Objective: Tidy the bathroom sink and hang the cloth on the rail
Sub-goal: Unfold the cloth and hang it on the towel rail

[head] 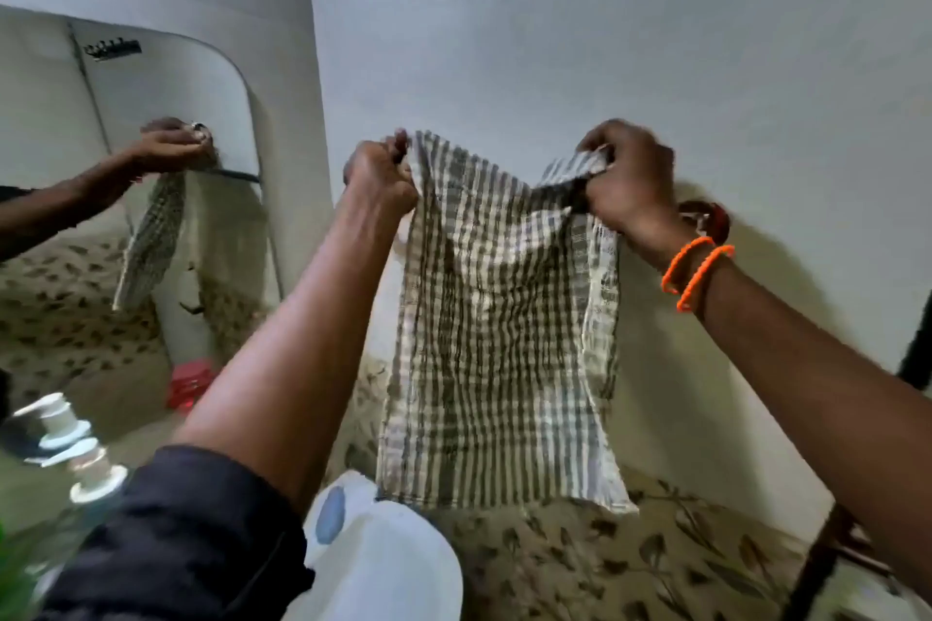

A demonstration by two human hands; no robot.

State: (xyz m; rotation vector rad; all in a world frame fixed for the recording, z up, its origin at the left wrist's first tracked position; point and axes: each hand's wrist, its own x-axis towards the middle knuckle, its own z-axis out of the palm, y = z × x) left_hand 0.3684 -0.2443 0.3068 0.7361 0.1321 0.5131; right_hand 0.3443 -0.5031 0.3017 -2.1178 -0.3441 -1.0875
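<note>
A checked cloth [497, 318], cream with dark green stripes, hangs spread out in front of the white wall. My left hand [381, 174] pinches its upper left corner. My right hand [628, 184], with orange bands on the wrist, grips the upper right corner. The cloth's lower edge hangs just above a white object [383, 555]. A rail mount [706, 217] shows partly behind my right wrist; the rail itself is hidden by the cloth and hands.
A mirror [126, 227] on the left wall reflects my arm, the cloth and a dark rail. A clear pump bottle [85, 474] stands at lower left. Leaf-patterned tiles [630, 555] cover the lower wall. A dark frame [827, 560] runs at lower right.
</note>
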